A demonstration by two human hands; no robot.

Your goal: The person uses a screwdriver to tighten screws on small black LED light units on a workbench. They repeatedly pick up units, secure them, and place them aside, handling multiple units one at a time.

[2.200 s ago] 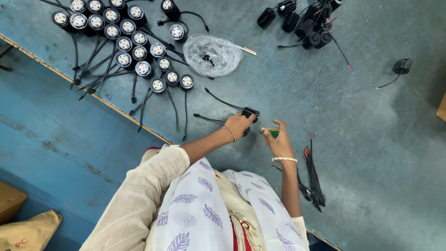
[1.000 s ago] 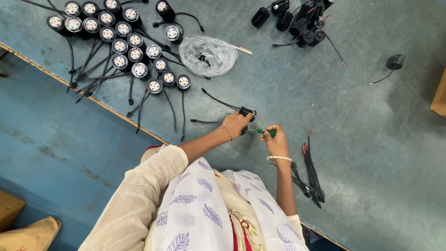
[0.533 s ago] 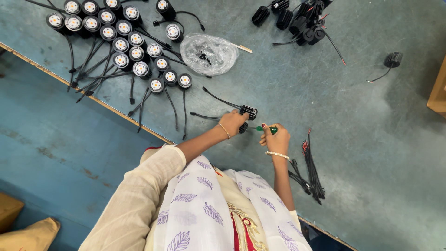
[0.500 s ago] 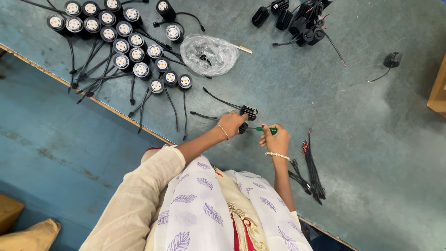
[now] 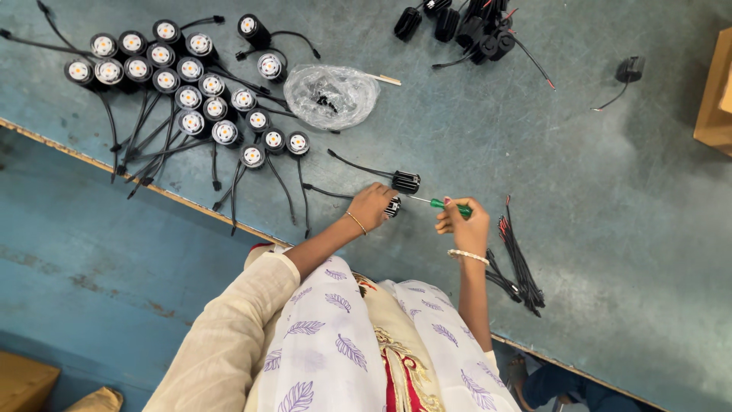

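My left hand clamps a lamp near the desk's front edge; my right hand grips the screwdriver. I should keep its tip square.

We count about nineteen finished black lamps with cables at the far left, one clear plastic bag, one green-handled screwdriver, two loose black lamp bodies near it, and one bundle of wires at the right.
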